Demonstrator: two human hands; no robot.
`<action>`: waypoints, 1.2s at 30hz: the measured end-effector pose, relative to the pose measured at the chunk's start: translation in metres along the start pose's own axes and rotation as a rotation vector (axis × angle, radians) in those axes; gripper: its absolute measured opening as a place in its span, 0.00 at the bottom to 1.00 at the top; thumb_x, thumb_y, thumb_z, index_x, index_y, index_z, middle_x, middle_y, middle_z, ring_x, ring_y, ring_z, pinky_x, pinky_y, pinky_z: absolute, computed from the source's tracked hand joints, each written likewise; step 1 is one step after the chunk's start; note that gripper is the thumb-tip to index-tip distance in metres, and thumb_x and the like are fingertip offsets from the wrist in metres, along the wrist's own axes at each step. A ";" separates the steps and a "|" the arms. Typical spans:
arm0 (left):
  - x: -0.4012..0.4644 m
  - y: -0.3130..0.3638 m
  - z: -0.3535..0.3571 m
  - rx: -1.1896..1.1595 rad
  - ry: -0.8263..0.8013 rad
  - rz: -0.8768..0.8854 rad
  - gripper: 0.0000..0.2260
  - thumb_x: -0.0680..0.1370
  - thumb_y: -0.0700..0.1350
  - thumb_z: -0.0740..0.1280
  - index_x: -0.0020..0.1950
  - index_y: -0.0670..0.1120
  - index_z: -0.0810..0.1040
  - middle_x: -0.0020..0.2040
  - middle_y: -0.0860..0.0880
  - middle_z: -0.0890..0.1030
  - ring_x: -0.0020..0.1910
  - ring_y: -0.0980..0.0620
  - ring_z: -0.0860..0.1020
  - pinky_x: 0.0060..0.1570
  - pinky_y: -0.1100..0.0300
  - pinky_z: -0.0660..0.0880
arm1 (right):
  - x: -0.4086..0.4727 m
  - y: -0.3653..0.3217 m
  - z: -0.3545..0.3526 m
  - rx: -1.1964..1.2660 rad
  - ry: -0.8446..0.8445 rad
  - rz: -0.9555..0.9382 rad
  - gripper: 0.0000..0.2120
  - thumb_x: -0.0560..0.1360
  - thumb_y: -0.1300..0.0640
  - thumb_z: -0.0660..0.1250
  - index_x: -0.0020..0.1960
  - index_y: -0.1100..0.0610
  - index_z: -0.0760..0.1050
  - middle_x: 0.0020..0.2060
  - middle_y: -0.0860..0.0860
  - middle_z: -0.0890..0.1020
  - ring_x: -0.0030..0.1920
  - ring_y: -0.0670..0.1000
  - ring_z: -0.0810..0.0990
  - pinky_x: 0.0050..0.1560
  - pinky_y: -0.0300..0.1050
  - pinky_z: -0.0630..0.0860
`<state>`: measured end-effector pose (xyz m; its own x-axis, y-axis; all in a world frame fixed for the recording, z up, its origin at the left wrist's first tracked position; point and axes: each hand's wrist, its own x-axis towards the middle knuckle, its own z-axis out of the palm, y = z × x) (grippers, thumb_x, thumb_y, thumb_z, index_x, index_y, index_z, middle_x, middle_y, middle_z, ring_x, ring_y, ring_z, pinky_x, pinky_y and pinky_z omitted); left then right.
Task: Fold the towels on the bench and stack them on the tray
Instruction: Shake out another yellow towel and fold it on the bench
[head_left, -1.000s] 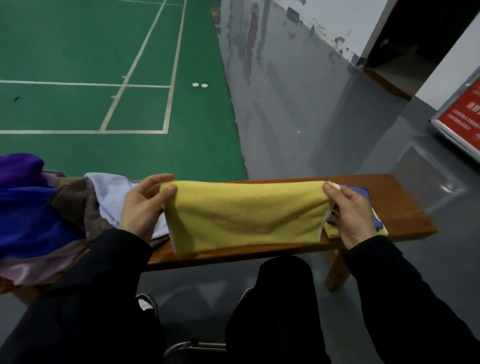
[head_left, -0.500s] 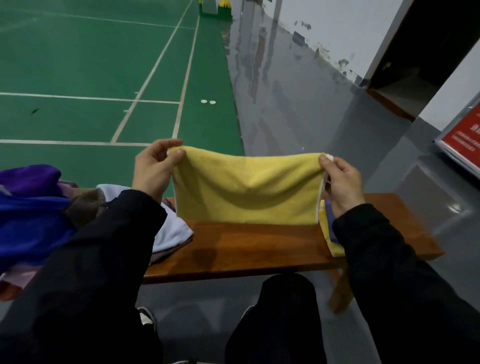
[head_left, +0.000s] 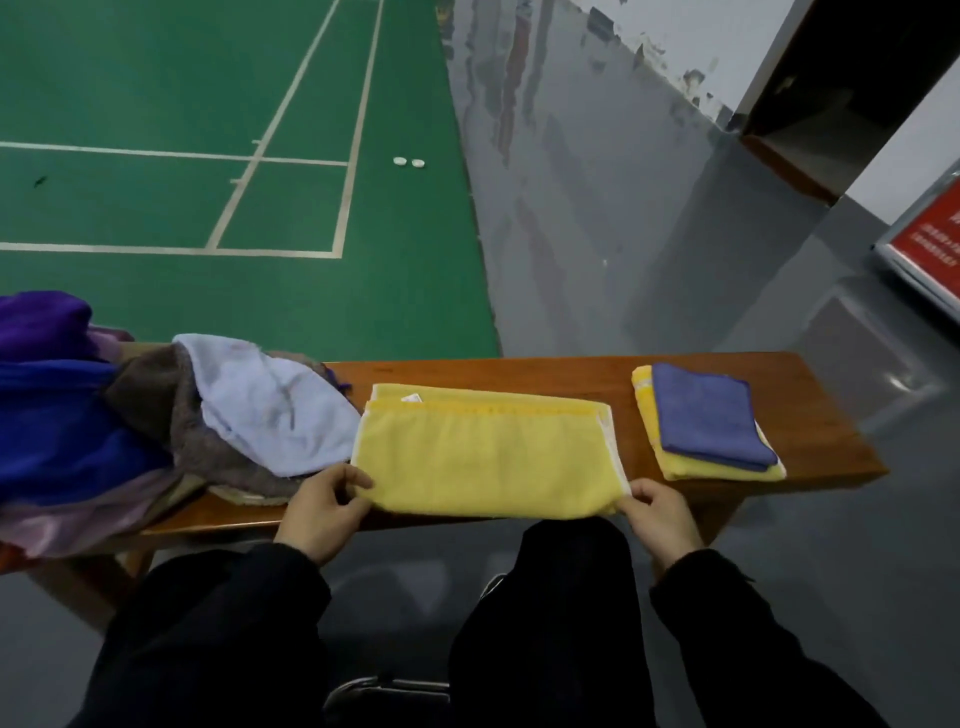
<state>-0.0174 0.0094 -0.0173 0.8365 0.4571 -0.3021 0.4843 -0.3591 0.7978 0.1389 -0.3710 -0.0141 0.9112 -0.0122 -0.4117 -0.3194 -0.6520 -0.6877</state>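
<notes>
Green sports court (head_left: 208, 130) with white lines at upper left, grey glossy floor (head_left: 597, 208) to its right, wall and dark doorway at upper right, red sign (head_left: 930, 234) at far right edge. Two small white discs (head_left: 409, 162) near the court's edge.

Across the middle, a brown wooden bench (head_left: 519, 371) running left to right.

On the bench, centre: a yellow towel (head_left: 488, 457) laid flat, folded once, upper layer set slightly short of the far edge so a band of the lower layer shows, with a small white tag near the far left corner. Near edge at the bench's front lip.

Left hand (head_left: 322, 512) pinching the towel's near left corner, thumb on top. Right hand (head_left: 657, 512) gripping the near right corner likewise. Both sleeves black; dark-trousered knee (head_left: 561, 597) below the bench between the arms.

Left of the yellow towel, touching it: a loose heap of unfolded towels (head_left: 130, 415), with a pale blue one (head_left: 270, 410) on top nearest, then brown, deep blue, purple and lilac towards the left edge.

Right of the yellow towel, a little apart: a folded stack, blue towel (head_left: 706, 410) on a folded yellow one (head_left: 727, 470). Whether a tray sits beneath, cannot tell.
</notes>
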 end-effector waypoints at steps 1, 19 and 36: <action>0.000 0.000 0.002 0.011 0.026 -0.007 0.10 0.71 0.40 0.75 0.48 0.50 0.77 0.37 0.47 0.78 0.38 0.44 0.78 0.43 0.51 0.76 | -0.001 -0.003 0.001 -0.009 0.018 0.011 0.12 0.76 0.53 0.68 0.35 0.56 0.76 0.34 0.52 0.79 0.41 0.58 0.77 0.42 0.50 0.70; 0.060 0.043 0.007 0.188 0.219 -0.004 0.16 0.79 0.46 0.69 0.66 0.45 0.75 0.59 0.43 0.82 0.52 0.45 0.79 0.57 0.50 0.77 | 0.036 -0.064 0.007 -0.484 0.200 -0.297 0.20 0.80 0.49 0.67 0.70 0.50 0.71 0.63 0.51 0.78 0.61 0.55 0.77 0.62 0.54 0.77; 0.083 0.051 0.004 0.140 0.269 0.204 0.03 0.80 0.44 0.66 0.51 0.47 0.79 0.45 0.49 0.82 0.44 0.47 0.79 0.48 0.52 0.76 | 0.069 -0.069 0.016 -0.683 0.291 -0.642 0.11 0.82 0.52 0.67 0.60 0.52 0.84 0.60 0.50 0.83 0.58 0.53 0.79 0.59 0.49 0.76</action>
<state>0.0773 0.0259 -0.0034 0.8312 0.5557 0.0193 0.3601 -0.5645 0.7427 0.2199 -0.3148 -0.0052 0.9170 0.3710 0.1462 0.3946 -0.8973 -0.1979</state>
